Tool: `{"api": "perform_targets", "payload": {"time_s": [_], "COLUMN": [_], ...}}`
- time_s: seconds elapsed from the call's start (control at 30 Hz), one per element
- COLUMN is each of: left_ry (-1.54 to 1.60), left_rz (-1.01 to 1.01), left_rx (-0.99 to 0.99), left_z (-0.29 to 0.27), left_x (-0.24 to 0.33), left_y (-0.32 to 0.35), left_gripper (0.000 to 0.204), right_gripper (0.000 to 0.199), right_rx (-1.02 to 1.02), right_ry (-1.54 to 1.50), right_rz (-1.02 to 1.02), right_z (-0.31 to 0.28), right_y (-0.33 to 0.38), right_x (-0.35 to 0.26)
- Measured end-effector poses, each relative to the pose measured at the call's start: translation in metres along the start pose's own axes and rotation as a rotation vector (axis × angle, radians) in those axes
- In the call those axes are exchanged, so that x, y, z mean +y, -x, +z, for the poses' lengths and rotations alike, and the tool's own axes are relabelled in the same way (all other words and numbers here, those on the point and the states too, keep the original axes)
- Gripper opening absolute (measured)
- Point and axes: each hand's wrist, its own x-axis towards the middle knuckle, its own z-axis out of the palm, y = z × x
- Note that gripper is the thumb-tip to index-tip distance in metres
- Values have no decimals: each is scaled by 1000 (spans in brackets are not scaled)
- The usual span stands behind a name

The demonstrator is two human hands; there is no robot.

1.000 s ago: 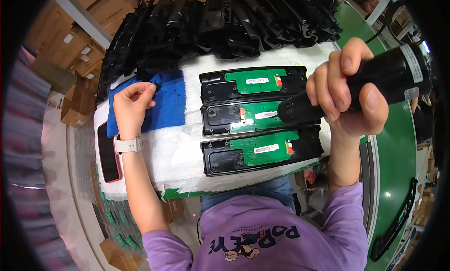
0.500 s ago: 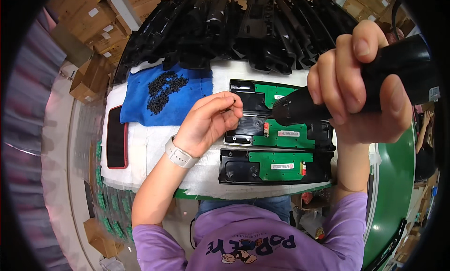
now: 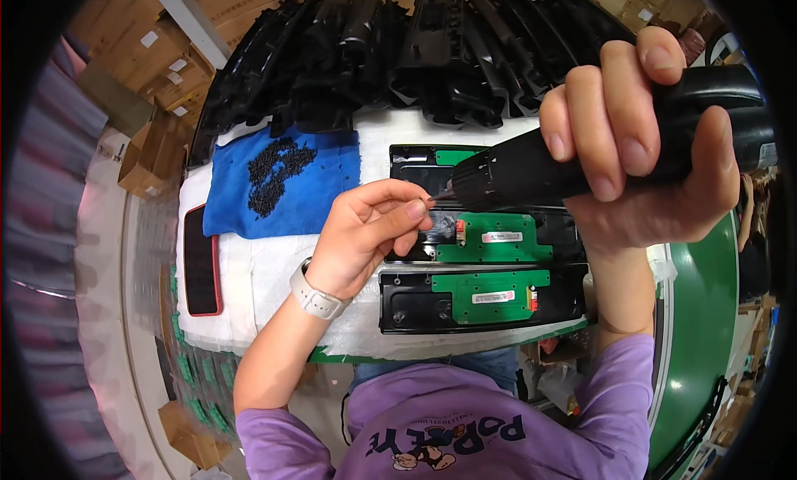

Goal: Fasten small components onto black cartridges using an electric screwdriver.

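My right hand [image 3: 618,139] is wrapped round a thick black electric screwdriver [image 3: 519,171], held level above the work with its tip pointing left. The thumb and forefinger of my left hand [image 3: 361,235] are pinched together at the tip of its bit, on what looks like a tiny dark screw, mostly hidden by the fingers. Beneath the hands, black plastic panels lie in a row, each fitted with a green circuit board; the nearest panel [image 3: 419,301] and its board [image 3: 477,308] show fully. The screwdriver partly covers the farthest panel [image 3: 407,158].
A blue cloth [image 3: 332,206] with a heap of small black screws [image 3: 270,189] lies left of the panels. Beside it rests a red-edged phone [image 3: 202,268]. Many black plastic housings [image 3: 357,73] are stacked along the back of the white-covered table [image 3: 282,272]. Cardboard boxes [image 3: 149,139] stand beyond.
The screwdriver's tip has moved left, and my left fingertips have come down to meet it. The view has shifted slightly.
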Motion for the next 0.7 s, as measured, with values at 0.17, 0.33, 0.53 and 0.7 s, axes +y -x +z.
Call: {"api": "perform_targets", "payload": {"time_s": [0.17,0.33,0.53,0.7], "left_ry": [6,22,28,-24], "left_rz": [11,37,52,60], "left_rx": [1,2,13,23], "left_z": [2,2,2,1], "left_x": [-2,-5,-8,-9], "left_y": [2,2,1,0], "left_gripper": [15,14,14,15], "right_gripper": [35,34,32,31], "right_rx": [-22,33,94,142], "right_ry": [35,87,145,198], "right_rz": [31,76,137,193], "right_z": [3,9,17,21], "right_y": [-2,-1,1,1], "right_x": [-4,-7,-8,-10]}}
